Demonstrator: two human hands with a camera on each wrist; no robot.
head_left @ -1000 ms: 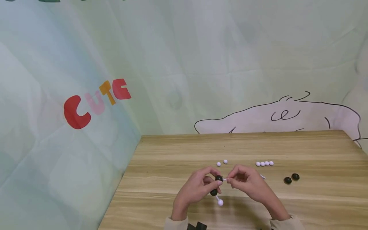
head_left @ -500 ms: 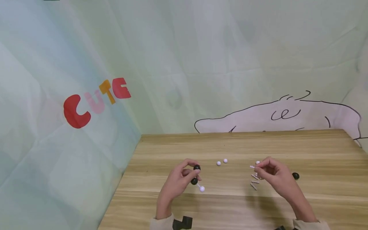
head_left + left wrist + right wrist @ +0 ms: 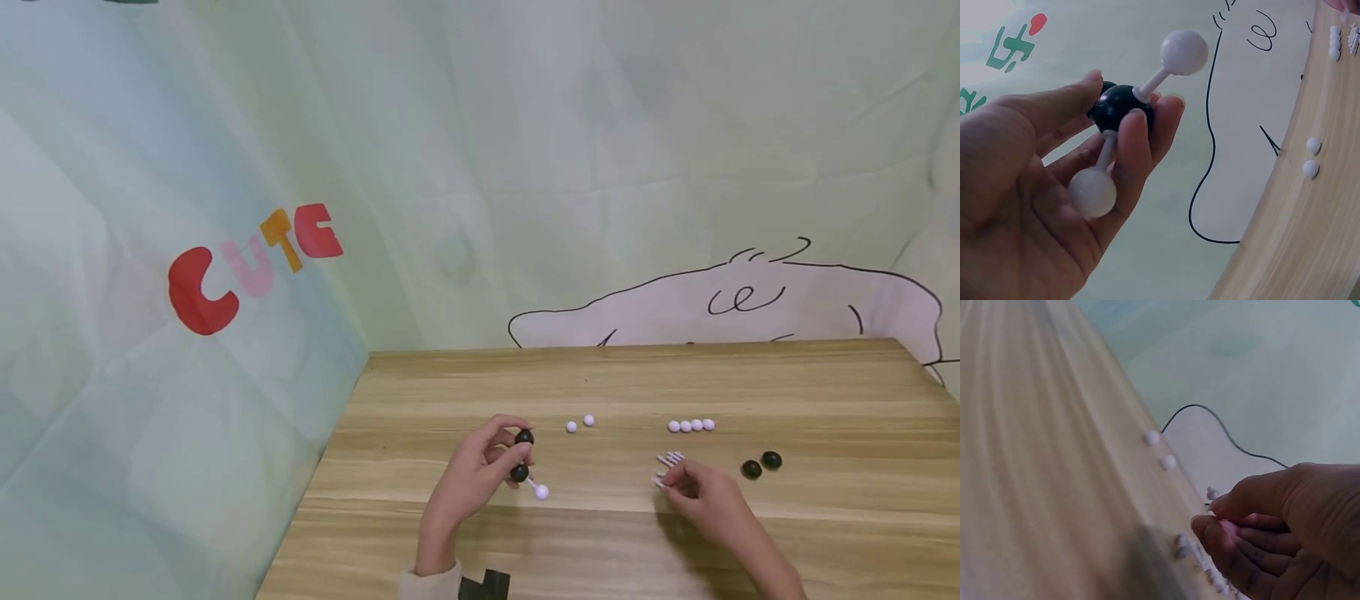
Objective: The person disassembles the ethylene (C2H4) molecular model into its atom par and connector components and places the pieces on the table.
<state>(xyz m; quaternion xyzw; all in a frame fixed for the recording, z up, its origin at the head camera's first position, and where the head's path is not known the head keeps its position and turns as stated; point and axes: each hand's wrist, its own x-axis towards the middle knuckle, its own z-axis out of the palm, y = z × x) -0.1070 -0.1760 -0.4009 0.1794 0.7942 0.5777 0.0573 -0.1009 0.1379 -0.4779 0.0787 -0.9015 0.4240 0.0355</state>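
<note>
My left hand (image 3: 468, 471) pinches a ball-and-stick molecular model between thumb and fingers, above the table. Its black balls (image 3: 1121, 109) sit close together, one partly hidden behind the other in the left wrist view. A white ball (image 3: 1185, 52) on a white stick points up from the front black ball, and a second white ball (image 3: 1092, 192) on a stick hangs beside the palm. My right hand (image 3: 708, 504) is low over the table, beside several small white connector pegs (image 3: 671, 458). Thumb and forefinger pinch one connector peg (image 3: 1212, 494), its end showing above the thumb tip.
On the wooden table (image 3: 390, 500), a row of several white balls (image 3: 691, 426) lies behind the pegs. Two loose black balls (image 3: 761, 464) are to the right. Two more white balls (image 3: 580, 423) lie nearer the middle. A printed cloth (image 3: 480, 167) hangs behind.
Both hands moved apart, the left taking the model leftward and the right taking a peg from the model. Since then my right hand has come down toward the pegs.
</note>
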